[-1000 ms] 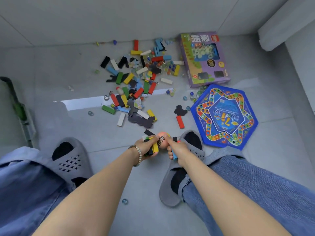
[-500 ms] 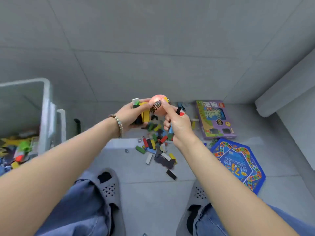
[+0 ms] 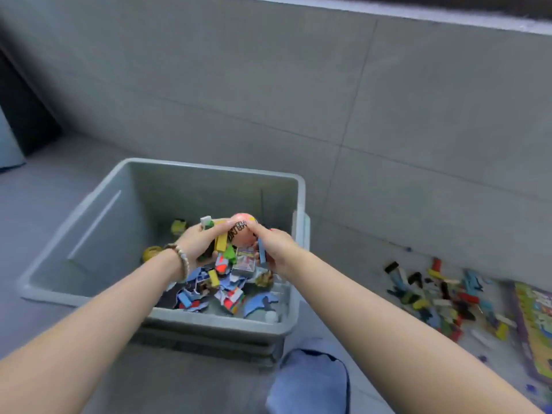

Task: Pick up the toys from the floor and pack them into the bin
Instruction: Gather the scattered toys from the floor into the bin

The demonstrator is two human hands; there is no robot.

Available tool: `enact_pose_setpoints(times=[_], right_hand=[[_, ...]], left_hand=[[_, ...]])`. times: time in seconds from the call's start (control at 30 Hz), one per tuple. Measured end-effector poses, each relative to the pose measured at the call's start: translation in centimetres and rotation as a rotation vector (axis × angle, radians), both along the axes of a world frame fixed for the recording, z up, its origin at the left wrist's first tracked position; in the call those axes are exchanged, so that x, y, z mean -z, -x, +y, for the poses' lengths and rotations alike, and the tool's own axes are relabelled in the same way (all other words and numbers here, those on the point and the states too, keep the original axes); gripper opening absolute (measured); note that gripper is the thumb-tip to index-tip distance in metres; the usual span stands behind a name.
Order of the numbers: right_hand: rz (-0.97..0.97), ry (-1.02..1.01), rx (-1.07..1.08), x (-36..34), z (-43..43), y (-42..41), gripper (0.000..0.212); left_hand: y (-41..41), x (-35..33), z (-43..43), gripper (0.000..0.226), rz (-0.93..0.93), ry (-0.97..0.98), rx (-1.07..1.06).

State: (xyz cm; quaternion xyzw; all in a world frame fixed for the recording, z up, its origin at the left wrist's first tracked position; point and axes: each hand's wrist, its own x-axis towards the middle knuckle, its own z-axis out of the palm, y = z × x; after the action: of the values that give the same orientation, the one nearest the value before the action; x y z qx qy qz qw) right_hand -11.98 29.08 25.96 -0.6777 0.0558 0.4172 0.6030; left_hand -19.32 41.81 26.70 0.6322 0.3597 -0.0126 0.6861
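One pink ball (image 3: 242, 231) above bin (image 3: 209, 170), pinched between left hand (image 3: 197, 243), clutching blocks (image 3: 221, 242), and right hand (image 3: 274, 246), seemingly gripping blue block (image 3: 262, 251)

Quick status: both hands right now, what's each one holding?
Left hand: grips blocks, thumb on the pink ball.
Right hand: grips a blue block, fingertips on the pink ball.

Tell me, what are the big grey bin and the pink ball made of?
The grey bin looks like moulded plastic: smooth, slightly shiny walls and a rolled rim. The pink ball looks smooth, with black print on it; plastic or rubber, I cannot tell which.
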Motion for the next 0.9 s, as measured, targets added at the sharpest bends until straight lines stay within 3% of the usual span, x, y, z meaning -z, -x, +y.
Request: enact_pose_setpoints(times=[0.07,0.13,0.3,0.33,0.4,0.47,0.6,0.8,0.9], right_hand=[[0.040,0.076,-0.072,3.3,2.2,0.5,0.066],[0.026,0.146,-0.120,5.7,3.8,0.7,0.069],[-0.046,0.167,-0.195,7.7,5.3,-0.1,0.017],[-0.078,0.164,-0.229,7.8,5.1,-0.1,0.020],[-0.212,0.203,-0.353,8.4,4.5,-0.3,0.053],[-0.434,0.333,-0.538,8.9,3.7,-0.6,0.065],[-0.780,0.544,-0.772,7.7,1.3,-1.9,0.073],[-1.005,0.541,-0.812,-0.8,-4.5,-4.9,0.067],[-0.952,0.676,-0.738,-3.4,-11.7,-8.1,0.068]], left_hand=[[1.0,3.4,2.0,0.027,0.063,0.028,-0.047],[1.2,6.1,3.2,0.034,0.105,0.055,-0.088],[0.0,10.3,4.9,0.059,0.117,0.081,-0.114],[0.0,10.7,5.1,0.064,0.150,0.017,-0.083],[0.4,11.2,5.6,0.067,0.225,-0.177,0.003],[0.8,11.3,6.2,0.065,0.262,-0.381,0.070],[0.9,9.8,6.5,0.069,0.289,-0.694,0.263],[-2.0,3.2,2.9,0.068,0.216,-0.939,0.429],[-4.8,-0.2,-1.4,0.066,0.133,-1.062,0.539]])
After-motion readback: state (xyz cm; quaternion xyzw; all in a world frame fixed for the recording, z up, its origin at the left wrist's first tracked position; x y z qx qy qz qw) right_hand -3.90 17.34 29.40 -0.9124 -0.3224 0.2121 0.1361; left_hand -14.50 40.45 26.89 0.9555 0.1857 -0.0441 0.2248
